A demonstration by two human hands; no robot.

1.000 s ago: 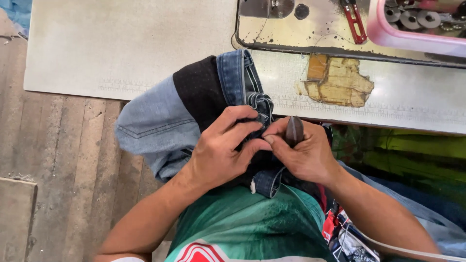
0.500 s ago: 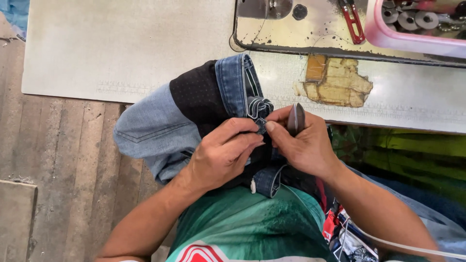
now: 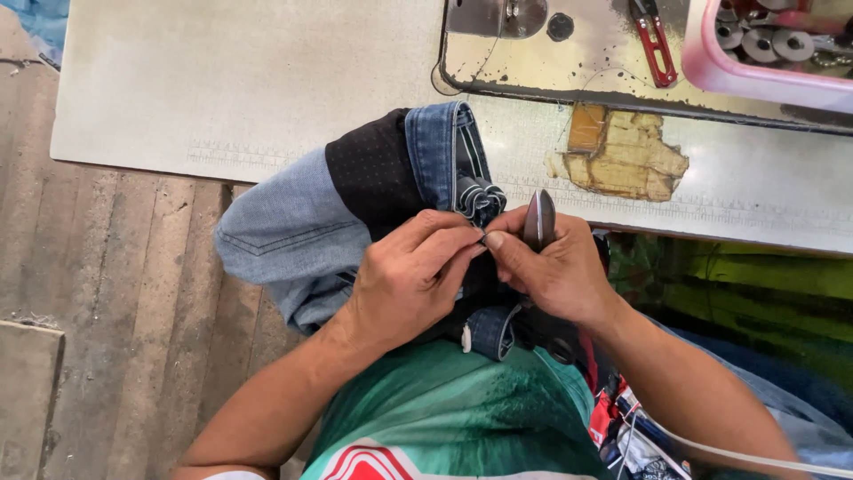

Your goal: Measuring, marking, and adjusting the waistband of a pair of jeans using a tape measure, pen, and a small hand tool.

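Left hand (image 3: 409, 284) closed, fingertips pinching folded denim edge of jeans (image 3: 293, 240). Right hand (image 3: 555, 271) closed around dark snipper tool (image 3: 538, 218), thumb pressing same denim edge. Hands touching at fingertips. Jeans bunched on lap, upper part draped over front edge of bench (image 3: 249, 98). Red-handled scissors (image 3: 656, 40) and pink tray (image 3: 755, 80) of bobbins at far side of bench, well apart from hands.

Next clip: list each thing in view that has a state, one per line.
Left hand: pinching the jeans seam.
Right hand: grip closed on a small dark tool.
Jeans: folded, draped off the table edge.
Red snips: lying on the machine bed, untouched.
Pink tray: holding metal bobbins.
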